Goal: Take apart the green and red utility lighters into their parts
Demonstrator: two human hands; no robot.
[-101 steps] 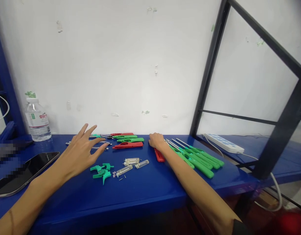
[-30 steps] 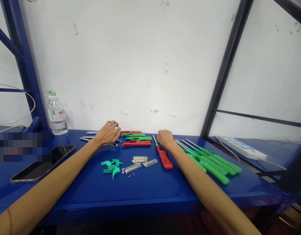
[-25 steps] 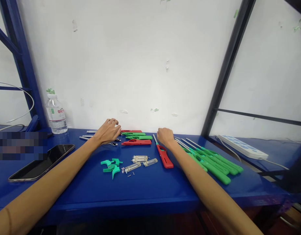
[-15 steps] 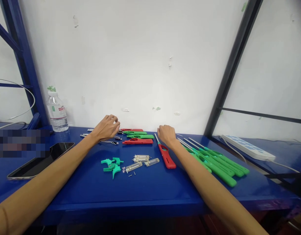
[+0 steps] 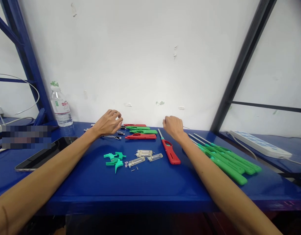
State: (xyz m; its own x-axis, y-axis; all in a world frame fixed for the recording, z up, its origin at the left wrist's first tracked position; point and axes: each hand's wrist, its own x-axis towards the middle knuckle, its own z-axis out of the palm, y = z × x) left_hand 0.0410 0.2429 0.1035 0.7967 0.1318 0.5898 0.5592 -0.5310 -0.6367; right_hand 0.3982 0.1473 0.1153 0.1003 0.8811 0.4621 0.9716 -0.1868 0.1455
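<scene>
- Left forearm (image 5: 63, 166): bare, slanting inward; thin dark line near its lower end.
- Left hand (image 5: 107, 123): back upward, fingers loosely bent.
- Right forearm (image 5: 215, 174): bare, slanting inward.
- Right hand (image 5: 174, 127): knuckles forward, fingers curled under, tips hidden.
- Hands well apart.

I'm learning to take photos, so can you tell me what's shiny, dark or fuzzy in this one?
In the head view: the blue table has soft shine; under it is very dark; the top right corner is dim; a blocky patch hides things at left; the left hand, right hand and red lighter look fairly clear.
</scene>
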